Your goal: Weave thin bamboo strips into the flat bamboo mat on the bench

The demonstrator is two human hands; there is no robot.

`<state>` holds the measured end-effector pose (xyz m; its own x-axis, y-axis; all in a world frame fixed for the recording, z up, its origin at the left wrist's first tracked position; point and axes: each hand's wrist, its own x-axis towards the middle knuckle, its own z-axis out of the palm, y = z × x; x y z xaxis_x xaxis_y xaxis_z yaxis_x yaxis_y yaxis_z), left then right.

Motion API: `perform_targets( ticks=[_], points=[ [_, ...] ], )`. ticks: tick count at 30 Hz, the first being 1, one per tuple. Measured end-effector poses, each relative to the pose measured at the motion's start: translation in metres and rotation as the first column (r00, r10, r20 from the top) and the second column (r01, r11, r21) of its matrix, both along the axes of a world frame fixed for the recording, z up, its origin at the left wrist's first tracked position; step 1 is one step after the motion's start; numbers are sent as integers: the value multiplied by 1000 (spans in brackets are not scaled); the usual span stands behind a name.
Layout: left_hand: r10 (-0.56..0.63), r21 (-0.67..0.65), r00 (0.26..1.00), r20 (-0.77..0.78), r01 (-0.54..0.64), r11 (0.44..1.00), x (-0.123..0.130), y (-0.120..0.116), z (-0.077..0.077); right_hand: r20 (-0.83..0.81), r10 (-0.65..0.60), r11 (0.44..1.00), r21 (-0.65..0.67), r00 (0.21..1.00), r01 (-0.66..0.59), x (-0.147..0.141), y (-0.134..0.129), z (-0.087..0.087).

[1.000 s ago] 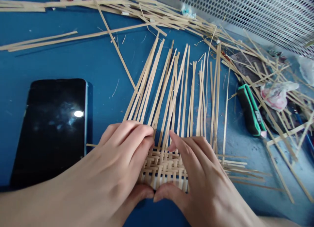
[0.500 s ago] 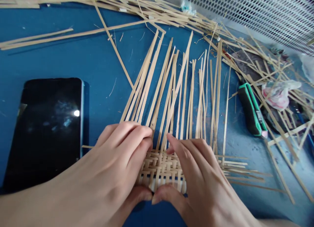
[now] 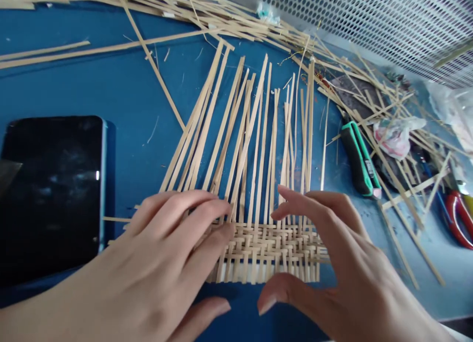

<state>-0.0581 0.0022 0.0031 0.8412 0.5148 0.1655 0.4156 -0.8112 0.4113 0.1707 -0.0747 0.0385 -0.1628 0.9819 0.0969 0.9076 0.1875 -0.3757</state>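
A panel of woven bamboo strips (image 3: 258, 241) lies on the blue tabletop, with long loose strips (image 3: 254, 150) fanning out from its far side. My left hand (image 3: 177, 238) rests over the panel's left part, fingers bent across its far edge and thumb apart below the near edge. That hand hides the left end of the weave. Over the right part is my right hand (image 3: 332, 253), its index finger and thumb spread wide with nothing gripped between them. Whether the right fingertips touch the weave I cannot tell.
To the left lies a black-screened tablet (image 3: 51, 184). A green and black utility knife (image 3: 360, 159) is at the right, near crumpled plastic (image 3: 397, 135) and red-handled scissors (image 3: 458, 216). A heap of loose strips (image 3: 221, 17) runs along the perforated metal panel (image 3: 354, 26).
My right hand has moved right and its thumb has come away from the left thumb, uncovering more of the weave. The whole view has shifted, so objects appear further left.
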Motion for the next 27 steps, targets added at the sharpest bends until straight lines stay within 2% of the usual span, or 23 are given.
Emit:
perform_targets(
  ticks=[3,9,12,21,24,27],
  points=[
    [-37,86,996,-81,44,995,13,-2,-2,5,51,999,-3,999,-51,3,-1,-6],
    [-140,89,990,33,137,987,44,3,-3,55,185,981,45,981,-188,4,2,-17],
    [-126,91,992,30,122,988,53,3,-3,48,200,979,25,979,-201,6,0,-17],
    [-81,-11,993,-89,80,997,56,-3,5,-22,219,975,48,976,-217,6,1,-21],
    [-97,14,991,-87,98,995,55,-3,3,6,198,978,69,980,-198,5,1,-21],
    [-92,39,995,-48,94,995,51,1,3,-7,174,984,21,985,-174,8,-2,-14]
  ],
)
